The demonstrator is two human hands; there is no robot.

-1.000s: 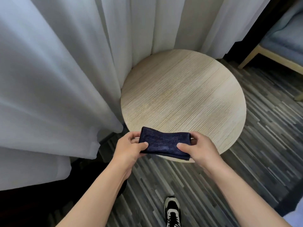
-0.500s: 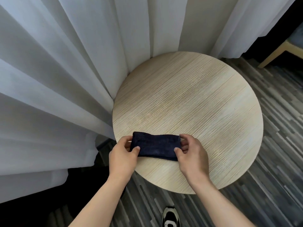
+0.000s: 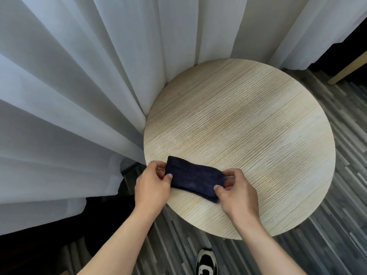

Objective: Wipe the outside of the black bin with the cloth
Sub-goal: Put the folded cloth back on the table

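Note:
A folded dark navy cloth (image 3: 193, 178) lies on the near left part of a round light-wood table (image 3: 248, 135). My left hand (image 3: 153, 185) pinches the cloth's left end between thumb and fingers. My right hand (image 3: 236, 190) pinches its right end the same way. The cloth rests flat on the tabletop between the two hands. A dark mass (image 3: 105, 211) sits low at the left under the curtain; I cannot tell whether it is the black bin.
White sheer curtains (image 3: 79, 96) hang along the left and back, touching the table's far edge. The floor (image 3: 327, 245) is grey striped wood. A light wooden chair leg (image 3: 345, 71) shows at the far right. My black-and-white shoe (image 3: 206, 262) is below the table edge.
Both hands have carried the cloth from the table's near edge onto the tabletop, and it now lies there tilted. The view has moved closer over the table.

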